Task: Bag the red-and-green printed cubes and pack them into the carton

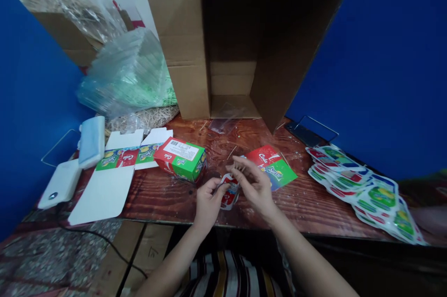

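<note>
Near the table's front edge, my left hand (208,200) grips a small red printed packet (228,199) with a white border, thumb on its front. My right hand (255,186) is closed at the packet's upper right edge, fingertips pinched together. Thin tan slivers seem to show between those fingers, but I cannot make out what they are. Behind my right hand lies a flat red, green and blue printed card (277,171), marked Cola and Sprite. Left of my hands, a closed red and green box (181,159) with a white label rests on the table.
An unfolded white carton (104,194) lies at the left, beside white devices (63,185). Several printed white-edged pieces (363,190) are piled at the right, near a dark phone (307,135). A large cardboard box (185,45) stands behind, with plastic bags (129,73) to its left.
</note>
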`<state>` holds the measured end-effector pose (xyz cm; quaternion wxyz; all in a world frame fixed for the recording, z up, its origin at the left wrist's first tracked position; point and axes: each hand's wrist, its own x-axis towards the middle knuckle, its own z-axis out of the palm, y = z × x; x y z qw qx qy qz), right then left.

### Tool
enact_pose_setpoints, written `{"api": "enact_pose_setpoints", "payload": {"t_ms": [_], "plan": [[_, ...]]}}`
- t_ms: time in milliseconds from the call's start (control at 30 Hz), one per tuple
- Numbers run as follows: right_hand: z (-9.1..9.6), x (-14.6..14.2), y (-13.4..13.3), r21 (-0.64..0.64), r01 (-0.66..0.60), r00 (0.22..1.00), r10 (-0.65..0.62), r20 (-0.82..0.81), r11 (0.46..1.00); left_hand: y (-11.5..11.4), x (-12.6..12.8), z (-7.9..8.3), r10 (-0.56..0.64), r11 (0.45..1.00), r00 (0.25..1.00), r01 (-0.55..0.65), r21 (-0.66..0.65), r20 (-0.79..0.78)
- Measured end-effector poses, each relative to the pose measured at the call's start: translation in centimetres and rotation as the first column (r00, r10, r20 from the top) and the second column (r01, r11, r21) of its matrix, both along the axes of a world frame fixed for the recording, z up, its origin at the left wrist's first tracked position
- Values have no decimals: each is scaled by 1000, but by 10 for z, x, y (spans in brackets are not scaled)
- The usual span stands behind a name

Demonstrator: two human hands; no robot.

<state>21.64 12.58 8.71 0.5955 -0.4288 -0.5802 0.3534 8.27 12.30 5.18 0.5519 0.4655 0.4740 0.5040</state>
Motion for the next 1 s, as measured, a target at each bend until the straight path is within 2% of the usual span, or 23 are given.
{"api": "enact_pose_setpoints", "payload": {"t_ms": [67,133,233,333,533,567,633,700,767,833,967,1000], "plan": [[0,2,-1,8,38,994,-38,99,999,0,0,-1,6,1000,1000,-6,10,2],[-1,4,-2,2,55,992,-55,112,999,0,0,-2,15,1000,1000,-15,14,-7],[-2,7,-3,-48,57,998,-57,2,997,1,2,-2,10,1000,999,-10,17,-34],[-1,10,-3,-70,69,997,-71,-32,995,1,4,0,2,1000,999,-1,31,-54],[4,12,-4,-98,-30,972,7,-236,995,0,6,-3,-21,998,997,25,54,-68],[4,12,-4,-91,-30,980,12,-196,995,0,5,-4,-18,998,997,22,60,-69],[4,14,-5,-69,4,1000,-5,-12,998,0,4,-5,-3,998,998,6,60,-57],[4,16,-7,-45,38,983,-30,180,998,0,3,-6,8,999,999,-6,46,-36],[5,18,-9,-43,13,965,-1,261,999,-1,2,-6,3,1000,1000,-3,29,-17],[7,19,-10,-55,-35,975,47,218,998,-3,1,-5,-11,1000,1000,11,15,-5],[10,18,-8,-73,-39,998,35,-48,997,-5,3,-3,-47,999,999,47,-8,22],[10,18,-7,-81,-50,997,44,-70,996,-5,3,-2,-51,999,998,51,-8,27]]}}
